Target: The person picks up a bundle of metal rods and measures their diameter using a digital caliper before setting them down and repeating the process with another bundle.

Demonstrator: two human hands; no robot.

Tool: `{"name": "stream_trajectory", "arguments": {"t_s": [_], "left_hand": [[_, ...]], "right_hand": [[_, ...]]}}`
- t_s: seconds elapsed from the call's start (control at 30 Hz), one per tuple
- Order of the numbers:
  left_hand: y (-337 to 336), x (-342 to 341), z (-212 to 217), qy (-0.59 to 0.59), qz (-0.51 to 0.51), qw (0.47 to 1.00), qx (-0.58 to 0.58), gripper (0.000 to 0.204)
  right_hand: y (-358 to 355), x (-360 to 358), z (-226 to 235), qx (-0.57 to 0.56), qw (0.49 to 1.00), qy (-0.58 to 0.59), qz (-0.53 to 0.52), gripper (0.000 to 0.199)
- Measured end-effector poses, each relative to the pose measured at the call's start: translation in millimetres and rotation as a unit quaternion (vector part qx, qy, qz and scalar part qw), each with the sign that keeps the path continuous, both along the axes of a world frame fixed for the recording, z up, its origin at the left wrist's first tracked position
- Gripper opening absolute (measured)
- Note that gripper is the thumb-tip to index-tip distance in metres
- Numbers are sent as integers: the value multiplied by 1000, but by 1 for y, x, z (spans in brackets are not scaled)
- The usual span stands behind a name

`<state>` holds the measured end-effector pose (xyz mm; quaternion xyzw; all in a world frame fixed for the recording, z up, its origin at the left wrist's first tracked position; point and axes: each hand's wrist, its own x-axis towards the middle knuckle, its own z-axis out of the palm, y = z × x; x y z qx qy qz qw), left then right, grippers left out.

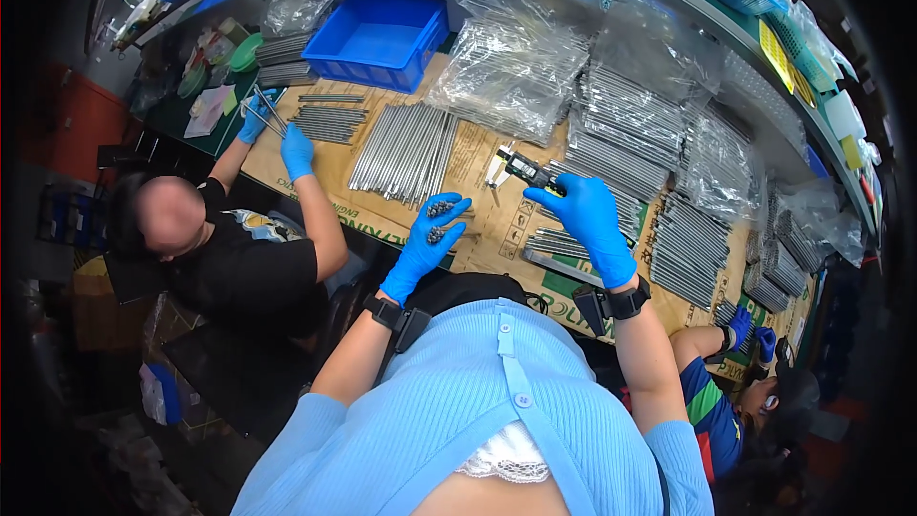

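Note:
My left hand (420,247), in a blue glove, is closed around metal rods (437,210). Their ends face up in two clusters between the fingers, and their length is mostly hidden. To its right, my gloved right hand (587,215) grips a digital caliper (525,168) with a black body, its jaws pointing left over the cardboard-covered table (482,263). A row of loose silver rods (403,153) lies just beyond my left hand. More rods (559,244) lie under and beside my right hand.
A blue bin (377,43) and plastic-bagged rods (516,62) stand at the back. Rod stacks (688,248) fill the right side. A co-worker (239,258) at left handles rods with gloved hands; another (731,401) works at lower right. A shelf edge (726,24) runs above the far side.

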<state>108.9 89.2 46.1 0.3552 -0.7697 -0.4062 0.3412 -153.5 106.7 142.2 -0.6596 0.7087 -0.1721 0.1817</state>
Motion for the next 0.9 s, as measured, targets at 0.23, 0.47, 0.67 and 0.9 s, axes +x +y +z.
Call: {"name": "stream_trajectory", "arguments": {"t_s": [0.23, 0.47, 0.67, 0.9], "left_hand": [[-6, -7, 1, 24, 26, 999, -4, 43], [-22, -8, -10, 2, 44, 998, -41, 49], [-21, -13, -15, 21, 48, 998, -44, 53], [-21, -18, -15, 39, 30, 999, -22, 52]], "right_hand": [[-25, 41, -10, -52, 997, 32, 38, 53], [-24, 50, -27, -85, 996, -4, 14, 50], [4, 51, -30, -22, 999, -4, 36, 53], [13, 53, -31, 9, 999, -18, 36, 56]]}}
